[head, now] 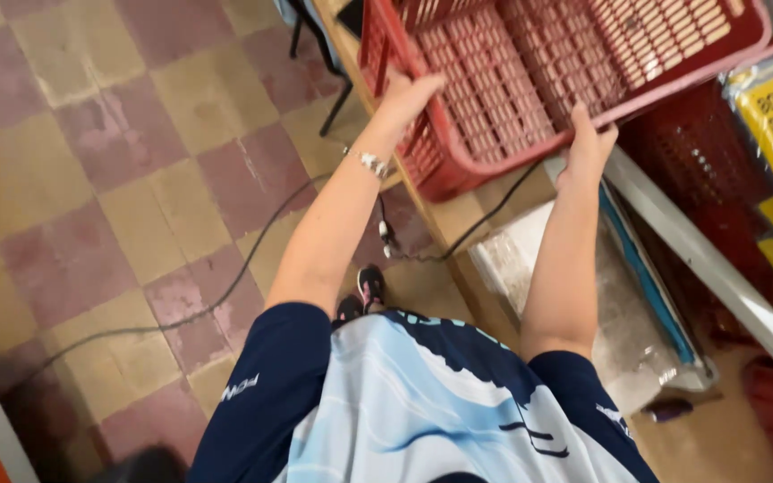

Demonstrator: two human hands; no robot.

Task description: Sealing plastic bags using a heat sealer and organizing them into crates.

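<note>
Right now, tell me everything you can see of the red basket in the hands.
The red basket looks like moulded plastic, with lattice walls and base and a thick rounded rim. It appears empty, tilted toward the camera, over a wooden table edge. The left hand grips its near corner rim; the right hand holds the front rim. Its far side runs out of frame.

Both arms are extended forward and upward from the shoulders, nearly straight at the elbows. The left hand (409, 94) is raised, palm forward, fingers curled closed in a grip; a metal bracelet (372, 163) circles the left wrist. The right hand (590, 143) is at similar height, fingers wrapped closed, thumb pointing upward. Dark short sleeves cover both upper arms.
</note>
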